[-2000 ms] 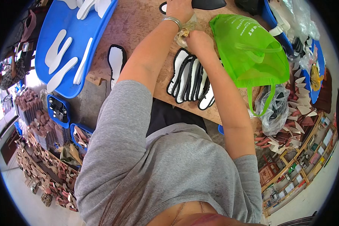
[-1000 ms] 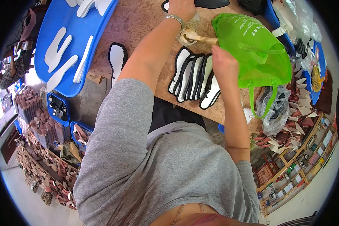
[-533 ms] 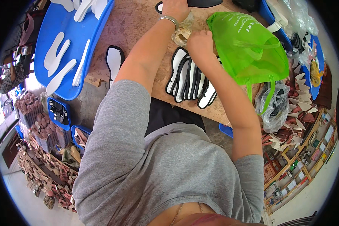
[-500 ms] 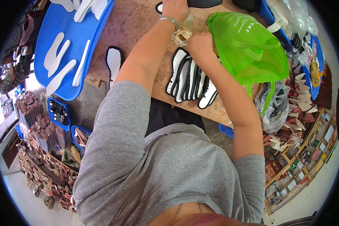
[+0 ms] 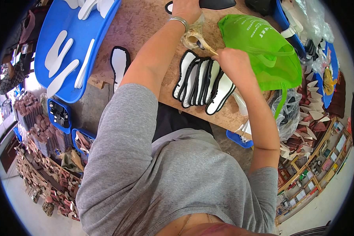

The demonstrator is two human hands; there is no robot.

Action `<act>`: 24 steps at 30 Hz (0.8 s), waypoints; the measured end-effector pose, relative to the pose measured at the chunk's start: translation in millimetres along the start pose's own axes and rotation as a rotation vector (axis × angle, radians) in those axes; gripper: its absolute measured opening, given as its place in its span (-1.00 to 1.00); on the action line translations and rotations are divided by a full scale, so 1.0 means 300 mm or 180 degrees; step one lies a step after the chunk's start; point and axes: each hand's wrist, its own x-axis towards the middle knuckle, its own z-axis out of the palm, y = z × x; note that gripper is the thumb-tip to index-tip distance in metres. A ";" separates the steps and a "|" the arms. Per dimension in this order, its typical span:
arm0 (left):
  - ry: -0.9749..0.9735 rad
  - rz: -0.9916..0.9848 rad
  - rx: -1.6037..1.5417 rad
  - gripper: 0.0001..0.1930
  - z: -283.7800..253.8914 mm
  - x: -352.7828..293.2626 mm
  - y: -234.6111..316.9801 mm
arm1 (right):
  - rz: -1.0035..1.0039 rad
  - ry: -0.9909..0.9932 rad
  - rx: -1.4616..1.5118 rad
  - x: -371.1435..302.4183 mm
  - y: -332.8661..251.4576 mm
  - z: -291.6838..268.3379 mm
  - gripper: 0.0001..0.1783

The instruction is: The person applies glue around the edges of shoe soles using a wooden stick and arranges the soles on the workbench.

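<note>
The right hand [image 5: 231, 62] has its fingers pinched around the thin handle of a small brush [image 5: 202, 44], whose bristle end points up toward the left hand. The left hand [image 5: 186, 8], with a metal bangle [image 5: 178, 21] at the wrist, rests at the far edge of the wooden worktop [image 5: 145, 27]; I cannot tell how its fingers are set. Just below the brush lies a fanned row of white insoles with black rims [image 5: 202, 82]. A green bag [image 5: 259, 47] sits beside the right hand, and a blue tray [image 5: 47, 39] of white pieces lies well off to the left.
</note>
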 end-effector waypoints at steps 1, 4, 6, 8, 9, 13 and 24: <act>-0.0003 -0.0003 0.0000 -0.47 -0.002 0.000 0.000 | -0.0003 -0.0003 0.0002 -0.014 -0.002 -0.008 -0.70; -0.0092 0.0038 -0.0027 -0.46 0.001 0.005 0.003 | -0.0015 0.0082 0.0090 -0.053 -0.017 -0.045 -0.72; -0.0019 0.0025 -0.0118 -0.47 0.020 0.015 0.011 | -0.0008 0.0150 0.0062 -0.085 -0.033 -0.103 -0.75; 0.0002 -0.0002 -0.0116 -0.47 0.028 0.016 -0.002 | -0.0031 0.0132 0.0079 -0.117 -0.046 -0.178 -0.75; 0.0031 -0.0028 -0.0116 -0.48 0.025 0.012 -0.008 | -0.0055 0.0120 0.0089 -0.131 -0.049 -0.215 -0.75; 0.0056 0.0001 -0.0112 -0.48 0.009 0.002 0.003 | 0.0183 0.0310 -0.0018 -0.176 -0.020 -0.297 -0.75; 0.0093 0.0022 -0.0068 -0.46 0.036 0.016 0.002 | 0.0772 0.0156 0.1112 -0.058 0.032 0.057 -0.59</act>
